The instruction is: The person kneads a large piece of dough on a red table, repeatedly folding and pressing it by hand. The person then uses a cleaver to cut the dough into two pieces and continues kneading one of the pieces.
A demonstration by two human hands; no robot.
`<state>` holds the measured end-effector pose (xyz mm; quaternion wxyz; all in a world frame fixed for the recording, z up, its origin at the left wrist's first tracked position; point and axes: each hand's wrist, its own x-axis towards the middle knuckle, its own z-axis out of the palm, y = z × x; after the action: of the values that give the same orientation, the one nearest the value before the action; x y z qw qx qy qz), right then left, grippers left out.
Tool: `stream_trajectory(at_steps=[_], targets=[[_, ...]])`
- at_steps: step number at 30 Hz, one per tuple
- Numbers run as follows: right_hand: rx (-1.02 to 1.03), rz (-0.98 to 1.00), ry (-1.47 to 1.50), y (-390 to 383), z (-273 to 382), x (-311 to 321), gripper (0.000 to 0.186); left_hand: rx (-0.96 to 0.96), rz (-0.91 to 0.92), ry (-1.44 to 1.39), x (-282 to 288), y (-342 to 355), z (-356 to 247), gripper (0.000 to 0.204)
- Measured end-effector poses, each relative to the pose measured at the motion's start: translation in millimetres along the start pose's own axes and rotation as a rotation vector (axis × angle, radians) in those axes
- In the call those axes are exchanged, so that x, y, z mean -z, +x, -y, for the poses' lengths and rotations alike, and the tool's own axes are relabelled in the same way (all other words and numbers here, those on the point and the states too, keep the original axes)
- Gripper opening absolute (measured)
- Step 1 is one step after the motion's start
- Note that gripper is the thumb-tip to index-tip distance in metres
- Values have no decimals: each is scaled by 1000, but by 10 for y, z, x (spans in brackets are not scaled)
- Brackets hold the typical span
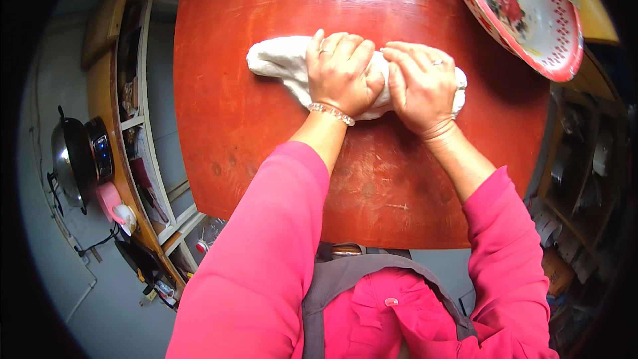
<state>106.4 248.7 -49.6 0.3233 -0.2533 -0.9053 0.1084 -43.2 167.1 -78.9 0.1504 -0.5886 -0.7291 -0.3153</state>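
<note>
A long white lump of dough (282, 53) lies crosswise on a reddish-brown wooden board (266, 153). My left hand (342, 73) presses on its middle, fingers curled over the far side, with a beaded bracelet at the wrist. Close beside it, my right hand (422, 83) grips the dough toward its right end, the fingers bent over the top. One end of the dough sticks out to the left of my left hand, and a short bit shows past my right hand. The stretch under both palms is hidden.
At the far right, a red-rimmed floral enamel basin (538, 20) stands at the board's corner. Along the left, a wooden cabinet (143, 93) holds a black wok (73, 156), a cooktop (101, 149) and a pink cup (109, 201). Shelves with kitchenware (578, 153) line the right.
</note>
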Motion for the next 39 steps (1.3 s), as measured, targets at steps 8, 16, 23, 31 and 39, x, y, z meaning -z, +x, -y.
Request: stream_trajectory(at_steps=[8,16,23,31,39], targets=[[-184,129,115,505,-379,-266,19,69,73,-44,-176,487,177,18],[-494,189,250,900,-632,-452,41,207,164,94,-536,741,340,34],[-206,530,105,209,-63,153,46,489,947,-271,474,1156,403,52],[16,89,-87,-1034,655,245,52,243,-12,-30,542,-861,382,48],[9,-2,0,-111,64,-98,43,165,-42,-16,113,-59,748,38]])
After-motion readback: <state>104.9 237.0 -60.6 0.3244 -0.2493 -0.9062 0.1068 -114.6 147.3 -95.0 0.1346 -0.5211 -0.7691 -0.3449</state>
